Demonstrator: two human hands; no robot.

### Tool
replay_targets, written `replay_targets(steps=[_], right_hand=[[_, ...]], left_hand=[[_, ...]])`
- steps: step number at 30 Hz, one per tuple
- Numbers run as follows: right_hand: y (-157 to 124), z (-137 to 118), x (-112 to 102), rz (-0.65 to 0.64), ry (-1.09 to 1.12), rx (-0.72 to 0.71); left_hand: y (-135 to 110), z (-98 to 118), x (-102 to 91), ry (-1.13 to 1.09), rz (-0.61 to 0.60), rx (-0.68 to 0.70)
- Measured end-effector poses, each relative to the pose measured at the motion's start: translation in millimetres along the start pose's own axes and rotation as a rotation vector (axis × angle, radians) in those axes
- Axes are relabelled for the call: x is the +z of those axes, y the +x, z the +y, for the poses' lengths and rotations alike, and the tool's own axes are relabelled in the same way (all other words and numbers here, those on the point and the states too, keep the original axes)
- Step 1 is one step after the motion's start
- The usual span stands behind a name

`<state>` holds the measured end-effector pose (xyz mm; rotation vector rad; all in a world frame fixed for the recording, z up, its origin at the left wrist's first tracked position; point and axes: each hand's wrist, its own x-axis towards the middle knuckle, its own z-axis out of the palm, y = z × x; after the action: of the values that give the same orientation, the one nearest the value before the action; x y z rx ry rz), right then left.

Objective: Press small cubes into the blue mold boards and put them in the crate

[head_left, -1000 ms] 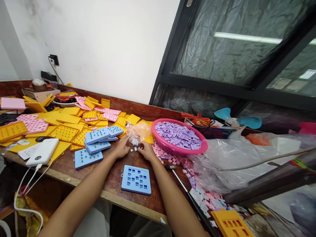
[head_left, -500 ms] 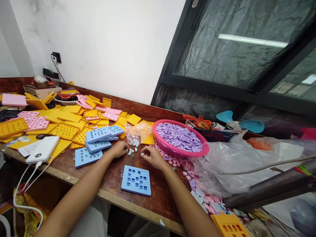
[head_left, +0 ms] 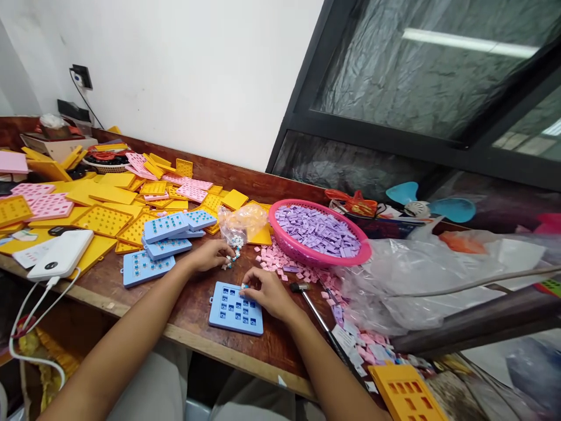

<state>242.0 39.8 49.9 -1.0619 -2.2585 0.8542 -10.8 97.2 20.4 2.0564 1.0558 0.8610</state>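
Note:
My right hand (head_left: 265,290) pinches a small white-and-blue piece (head_left: 244,286) at the upper edge of a light blue moulded plate (head_left: 236,327). Dark square recesses dot that plate, which lies flat in front of me. Farther back, my left hand (head_left: 211,255) has its fingers curled down at a little heap of white-and-blue pieces (head_left: 237,244). Whether its fingertips grip one of them is hidden. To the left of that hand, a stack of blue plates (head_left: 163,248) carries small blue-topped pieces in rows.
Yellow plates (head_left: 109,193) and pink plates (head_left: 52,204) cover the table's left side, near a white power bank (head_left: 61,254). A pink basket (head_left: 302,254) of purple tiles stands right, with loose pink tiles around it. A long-handled tool (head_left: 318,313) lies beside my right forearm.
My right hand has moved from beside the heap toward me, onto the blue plate, with the small piece. My left hand stays at the heap. The view has shifted, revealing the long-handled tool.

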Motion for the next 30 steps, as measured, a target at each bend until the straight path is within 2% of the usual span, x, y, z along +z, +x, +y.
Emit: replay_targets(steps=[2, 7, 10, 12, 16, 18, 22, 25, 30], right_hand=[[0, -1, 6, -0.005, -0.037, 0.002], [4, 4, 23, 0.034, -0.135, -0.127], [7, 5, 30, 0.057, -0.140, -0.113], [8, 5, 31, 0.039, -0.144, -0.082], [5, 1, 24, -0.064, -0.165, -0.122], [3, -1, 20, -0.073, -0.175, -0.144], [-2, -4, 19, -0.044, -0.216, -0.129], [-4, -5, 20, -0.043, -0.257, -0.137], [-5, -7, 22, 0.003, -0.371, -0.132]], left_hand=[[0, 0, 0.0, -0.037, -0.005, -0.014], [-3, 7, -5.4, -0.026, -0.022, -0.093], [-10, 23, -11.0, 0.023, -0.048, -0.091], [-17, 37, -11.8, 0.059, -0.120, -0.092], [-34, 59, 0.5, 0.253, -0.239, -0.085], [-42, 64, 11.0, 0.321, -0.223, -0.090], [-57, 66, 26.6, 0.296, -0.124, -0.053], [-67, 66, 29.3, 0.282, -0.053, -0.026], [-78, 72, 28.5, 0.252, -0.016, -0.010]])
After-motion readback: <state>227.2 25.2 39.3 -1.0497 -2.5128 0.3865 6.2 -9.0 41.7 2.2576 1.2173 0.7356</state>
